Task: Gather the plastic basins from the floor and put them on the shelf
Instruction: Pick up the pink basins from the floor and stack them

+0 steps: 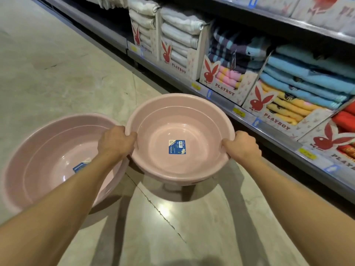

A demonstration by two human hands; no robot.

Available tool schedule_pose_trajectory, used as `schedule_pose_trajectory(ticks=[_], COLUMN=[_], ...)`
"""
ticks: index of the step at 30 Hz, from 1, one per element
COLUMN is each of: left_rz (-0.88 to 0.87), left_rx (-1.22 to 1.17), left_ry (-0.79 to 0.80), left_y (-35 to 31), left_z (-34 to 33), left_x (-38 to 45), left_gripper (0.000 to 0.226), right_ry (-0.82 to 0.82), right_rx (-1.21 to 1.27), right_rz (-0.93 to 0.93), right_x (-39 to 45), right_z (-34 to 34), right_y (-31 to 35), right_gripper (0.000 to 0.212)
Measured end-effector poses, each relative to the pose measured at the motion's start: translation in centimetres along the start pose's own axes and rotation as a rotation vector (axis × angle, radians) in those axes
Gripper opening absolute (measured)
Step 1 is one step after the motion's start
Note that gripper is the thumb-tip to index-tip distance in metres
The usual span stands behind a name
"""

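Observation:
A pink plastic basin (179, 120) with a blue label inside is held just above the floor, with a second rim showing under it as if basins are nested. My left hand (115, 142) grips its left rim. My right hand (243, 146) grips its right rim. A larger pink basin (44, 154) with a blue label lies on the floor to the left, partly under my left forearm. The shelf (221, 101) runs along the right side.
The shelf holds cardboard display boxes of folded towels (299, 81) in white, striped, blue, yellow and red. Yellow price tags line its front edge. The polished stone floor (57, 64) stretches away to the left and back.

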State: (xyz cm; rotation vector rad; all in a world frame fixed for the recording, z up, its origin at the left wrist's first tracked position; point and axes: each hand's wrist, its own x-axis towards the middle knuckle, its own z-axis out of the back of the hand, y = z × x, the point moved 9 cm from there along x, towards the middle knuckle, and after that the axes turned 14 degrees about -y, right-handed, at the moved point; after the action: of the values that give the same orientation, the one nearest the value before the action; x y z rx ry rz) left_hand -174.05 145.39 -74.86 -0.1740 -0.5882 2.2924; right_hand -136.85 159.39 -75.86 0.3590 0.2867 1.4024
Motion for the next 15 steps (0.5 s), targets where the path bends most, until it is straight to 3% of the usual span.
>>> schedule_pose_trajectory(ticks=[4,15], left_rz=[-0.016,-0.071], left_rx=[0.013,0.189], left_ry=[-0.009,0.043], left_y=[0.0,0.5], left_z=[-1.1,-2.7], left_x=[0.9,2.2], left_gripper=[0.036,0.053], right_ry=[-0.052,0.078], right_rx=[-0.015,0.084], right_rz=[0.0,-0.074], right_x=[0.6,-0.5], right_z=[-1.2,-3.5], right_y=[-0.2,-1.5], right_gripper=[0.031,0.025])
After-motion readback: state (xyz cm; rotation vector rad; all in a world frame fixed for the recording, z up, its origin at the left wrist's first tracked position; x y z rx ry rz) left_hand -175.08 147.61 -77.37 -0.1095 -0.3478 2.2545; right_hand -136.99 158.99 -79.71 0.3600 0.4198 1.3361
